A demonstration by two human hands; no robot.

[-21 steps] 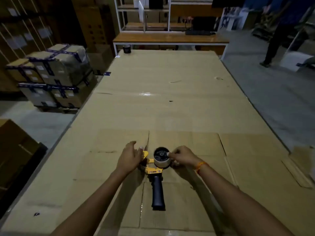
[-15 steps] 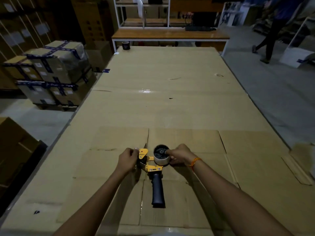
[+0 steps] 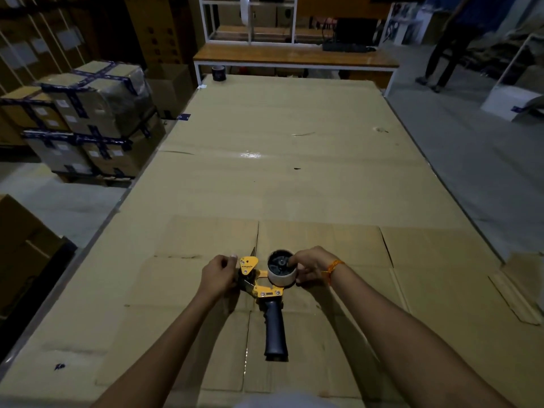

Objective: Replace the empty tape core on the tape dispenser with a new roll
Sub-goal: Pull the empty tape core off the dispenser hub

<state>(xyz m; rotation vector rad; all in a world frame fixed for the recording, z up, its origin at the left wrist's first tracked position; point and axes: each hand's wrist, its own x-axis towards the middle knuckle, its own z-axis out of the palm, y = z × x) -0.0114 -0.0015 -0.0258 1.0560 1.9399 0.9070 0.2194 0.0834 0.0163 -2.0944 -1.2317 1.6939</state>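
Observation:
A yellow tape dispenser [image 3: 266, 290] with a dark handle [image 3: 275, 331] lies flat on the cardboard-covered table [image 3: 294, 178], handle toward me. On its black hub sits a thin pale tape core [image 3: 282, 276]. My right hand [image 3: 313, 266] grips that core from the right, fingers over its top rim. My left hand [image 3: 219, 273] is closed on the dispenser's yellow front plate [image 3: 248, 265] and blade end. A dark tape roll [image 3: 218, 73] stands at the table's far left corner.
Flattened cardboard sheets [image 3: 426, 278] cover the near table. Taped boxes [image 3: 85, 119] are stacked on the floor at left, another box [image 3: 20, 240] nearer. A wooden bench [image 3: 294, 55] with shelving stands behind the table. A person [image 3: 450, 48] walks at far right.
My left hand has closed more tightly on the dispenser's front end. My right hand has shifted its fingers over the core's top. The person at the back has walked on.

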